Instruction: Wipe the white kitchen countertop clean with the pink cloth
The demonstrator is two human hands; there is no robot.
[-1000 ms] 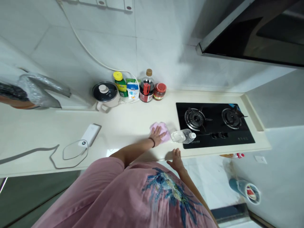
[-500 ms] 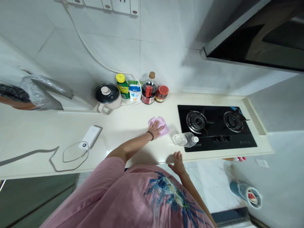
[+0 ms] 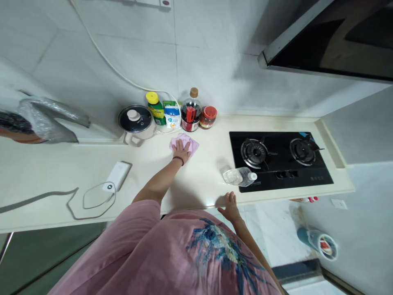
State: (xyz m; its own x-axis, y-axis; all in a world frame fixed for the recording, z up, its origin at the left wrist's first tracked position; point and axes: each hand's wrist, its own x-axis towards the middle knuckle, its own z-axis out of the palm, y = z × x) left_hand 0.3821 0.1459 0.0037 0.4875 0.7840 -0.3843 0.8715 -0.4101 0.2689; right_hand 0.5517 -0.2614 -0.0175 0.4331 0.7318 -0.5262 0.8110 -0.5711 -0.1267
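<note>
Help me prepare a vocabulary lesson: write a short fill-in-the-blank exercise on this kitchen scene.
1. Resting on the pink cloth is the person's ____ hand.
2. The black stove has ____ burners.
3. The green bottle beside the pot wears a ____ cap.
4. The jar to the right of the dark-filled bottle has a ____ lid.

Missing words: left; two; yellow; red.

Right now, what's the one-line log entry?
left hand: spread on pink cloth | right hand: at counter edge | clear bottle: beside stove
</note>
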